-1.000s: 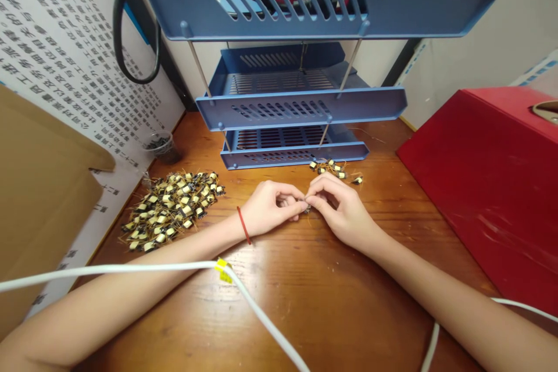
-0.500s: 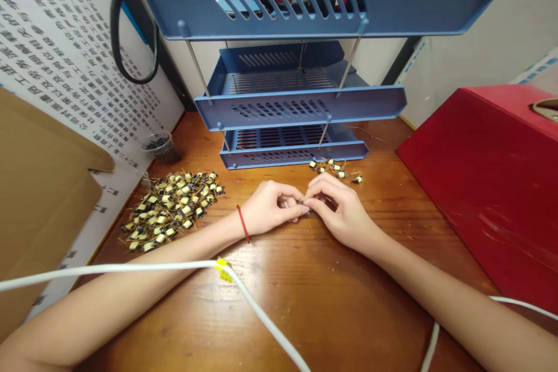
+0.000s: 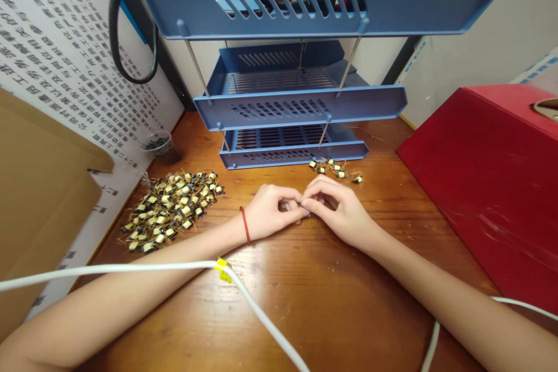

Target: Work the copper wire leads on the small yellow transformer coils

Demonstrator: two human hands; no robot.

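My left hand (image 3: 274, 210) and my right hand (image 3: 337, 207) meet at the middle of the wooden desk (image 3: 322, 290), fingertips pinched together on one small dark component with thin copper wires (image 3: 305, 207). Most of that part is hidden by the fingers. A red band circles my left wrist. A large heap of small yellow-taped components (image 3: 170, 209) lies to the left of my left hand. A small cluster of the same components (image 3: 333, 168) lies just beyond my right hand, in front of the blue tray rack (image 3: 300, 106).
A red box (image 3: 492, 186) fills the right side. A cardboard flap (image 3: 39, 186) and a printed sheet (image 3: 65, 58) stand at the left. A small clear cup (image 3: 159, 145) sits near the heap. A white cable (image 3: 152, 270) crosses my left forearm.
Both hands stay together on the small part; the fingers have shifted slightly, nothing else has moved.
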